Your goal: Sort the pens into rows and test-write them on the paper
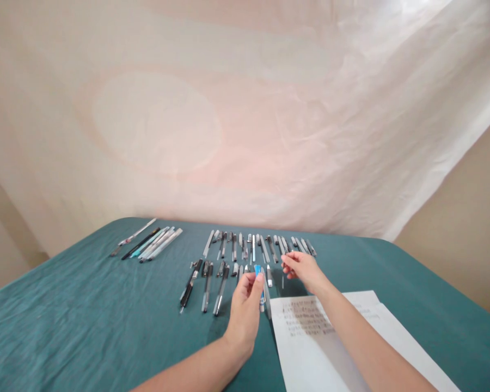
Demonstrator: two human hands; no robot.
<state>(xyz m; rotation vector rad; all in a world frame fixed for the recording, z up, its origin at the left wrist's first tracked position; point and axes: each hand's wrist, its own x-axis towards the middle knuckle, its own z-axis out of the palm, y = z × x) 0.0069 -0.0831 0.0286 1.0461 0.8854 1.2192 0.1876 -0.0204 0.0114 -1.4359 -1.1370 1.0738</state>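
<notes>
My left hand (pixel 245 305) is raised over the teal tablecloth (pixel 85 316), fingers pinched on a blue pen (pixel 258 270) held upright. My right hand (pixel 303 270) reaches forward just past it, fingers curled near the pens of the back row (pixel 261 245); what it pinches, if anything, is too small to make out. A nearer row of dark and silver pens (pixel 206 283) lies left of my left hand. A white sheet with handwriting (pixel 306 321) lies under my right forearm.
A separate bunch of pens and pencils (pixel 151 243) lies at the back left of the table. A pale wrinkled cloth backdrop (pixel 245 109) hangs behind the table. The table's far edge runs just behind the pen rows.
</notes>
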